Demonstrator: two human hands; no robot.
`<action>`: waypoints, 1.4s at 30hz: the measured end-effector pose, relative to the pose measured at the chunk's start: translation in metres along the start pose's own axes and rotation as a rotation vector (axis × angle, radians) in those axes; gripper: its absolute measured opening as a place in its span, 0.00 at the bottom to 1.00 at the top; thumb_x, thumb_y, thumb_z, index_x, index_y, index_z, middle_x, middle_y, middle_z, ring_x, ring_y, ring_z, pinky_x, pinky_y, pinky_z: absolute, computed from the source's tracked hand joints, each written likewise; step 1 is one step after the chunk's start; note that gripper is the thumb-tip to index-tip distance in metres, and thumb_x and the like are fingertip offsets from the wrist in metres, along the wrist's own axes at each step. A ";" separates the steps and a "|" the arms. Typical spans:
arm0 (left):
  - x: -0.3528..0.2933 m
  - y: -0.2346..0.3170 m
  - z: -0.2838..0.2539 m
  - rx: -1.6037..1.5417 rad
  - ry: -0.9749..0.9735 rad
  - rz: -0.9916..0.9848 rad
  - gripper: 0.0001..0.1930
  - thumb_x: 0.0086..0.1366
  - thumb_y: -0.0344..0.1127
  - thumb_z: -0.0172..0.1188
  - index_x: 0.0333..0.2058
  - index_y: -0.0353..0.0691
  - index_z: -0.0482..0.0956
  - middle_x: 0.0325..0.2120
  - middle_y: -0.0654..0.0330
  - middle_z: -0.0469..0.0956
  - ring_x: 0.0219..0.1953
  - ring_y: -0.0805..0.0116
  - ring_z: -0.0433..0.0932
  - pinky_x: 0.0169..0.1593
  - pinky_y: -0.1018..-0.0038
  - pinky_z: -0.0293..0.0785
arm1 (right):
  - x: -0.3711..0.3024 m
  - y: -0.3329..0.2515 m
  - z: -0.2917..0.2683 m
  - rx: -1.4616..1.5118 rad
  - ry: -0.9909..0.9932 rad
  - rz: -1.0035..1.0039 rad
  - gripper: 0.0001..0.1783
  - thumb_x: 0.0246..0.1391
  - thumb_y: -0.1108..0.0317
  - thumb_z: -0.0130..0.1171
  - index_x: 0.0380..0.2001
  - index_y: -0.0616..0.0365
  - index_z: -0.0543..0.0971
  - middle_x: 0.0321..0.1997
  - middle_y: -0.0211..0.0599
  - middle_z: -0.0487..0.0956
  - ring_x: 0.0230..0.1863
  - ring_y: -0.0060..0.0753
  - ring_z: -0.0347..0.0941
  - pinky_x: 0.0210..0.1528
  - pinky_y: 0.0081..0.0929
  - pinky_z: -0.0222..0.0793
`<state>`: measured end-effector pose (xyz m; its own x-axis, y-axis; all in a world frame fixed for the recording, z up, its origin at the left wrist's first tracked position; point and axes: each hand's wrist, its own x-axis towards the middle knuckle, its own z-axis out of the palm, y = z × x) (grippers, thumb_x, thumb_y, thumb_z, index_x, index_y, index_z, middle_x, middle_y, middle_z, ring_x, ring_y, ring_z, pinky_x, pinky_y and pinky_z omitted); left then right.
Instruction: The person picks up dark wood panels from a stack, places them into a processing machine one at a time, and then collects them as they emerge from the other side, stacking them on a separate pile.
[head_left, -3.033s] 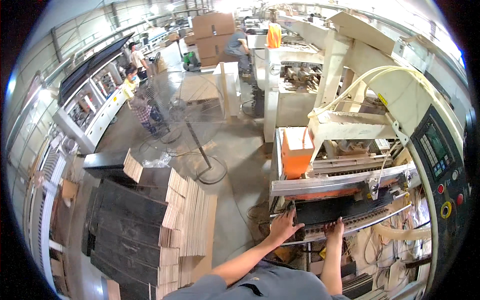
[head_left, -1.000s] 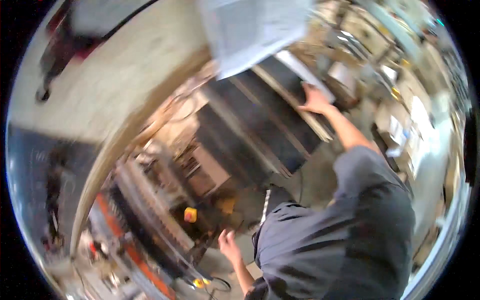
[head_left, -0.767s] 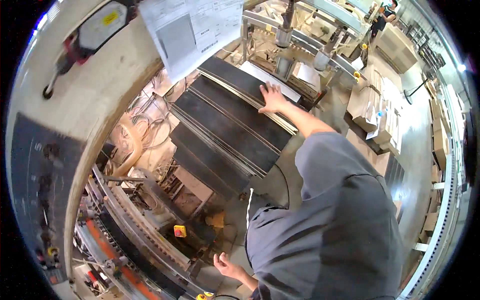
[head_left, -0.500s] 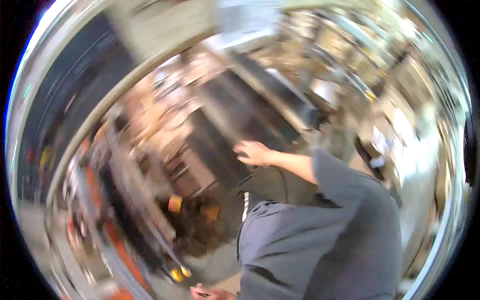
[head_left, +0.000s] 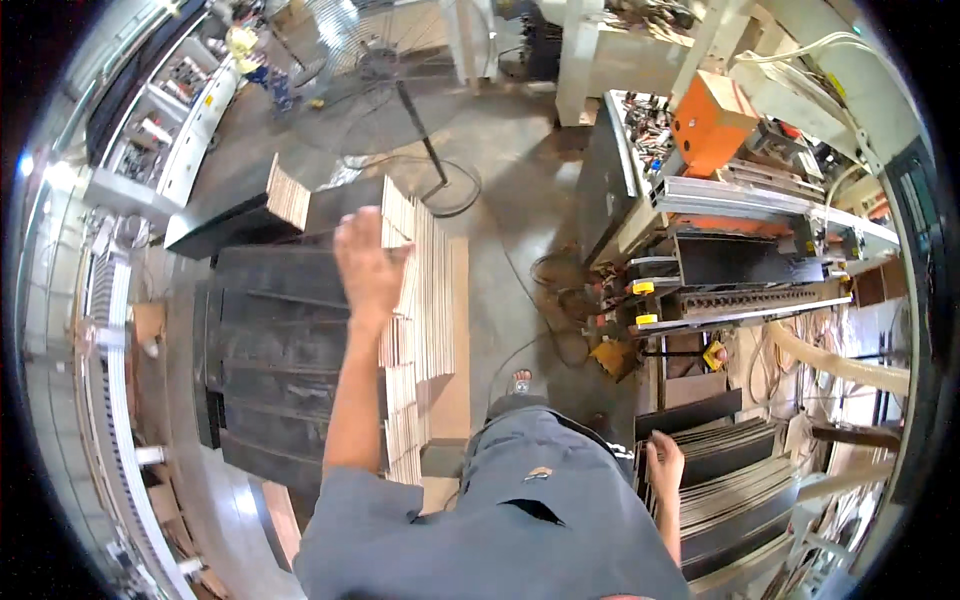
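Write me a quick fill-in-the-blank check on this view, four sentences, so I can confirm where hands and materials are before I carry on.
1. The left hand is at the stack of dark panels on the picture's ____ side.
2. The hand nearest the pile of panels at lower right is the person's ____ one.
3. The boxy housing on the machine at upper right is coloured ____.
4. The co-worker at upper left wears a ____ top.

Missing words: left; right; orange; yellow.

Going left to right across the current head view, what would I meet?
White rail with dark slots, large pile of flat black boards with pale edges, bare right hand, pale curved hose, dark control panel.
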<state>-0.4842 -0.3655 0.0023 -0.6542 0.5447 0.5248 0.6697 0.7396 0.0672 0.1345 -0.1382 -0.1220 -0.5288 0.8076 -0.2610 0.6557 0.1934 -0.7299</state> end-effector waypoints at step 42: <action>-0.078 0.435 0.130 -2.241 -1.116 -1.506 0.37 0.69 0.51 0.68 0.62 0.27 0.66 0.63 0.47 0.71 0.65 0.50 0.71 0.72 0.58 0.71 | 0.312 -0.024 -0.198 1.579 0.550 0.257 0.52 0.67 0.38 0.53 0.80 0.55 0.45 0.85 0.46 0.43 0.84 0.51 0.39 0.81 0.53 0.42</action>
<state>-0.1876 -0.0349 -0.1199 -0.1132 0.7885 -0.6045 -0.9908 -0.0441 0.1281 0.0606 0.2192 -0.0606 -0.0423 0.8775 -0.4777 -0.6304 -0.3943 -0.6686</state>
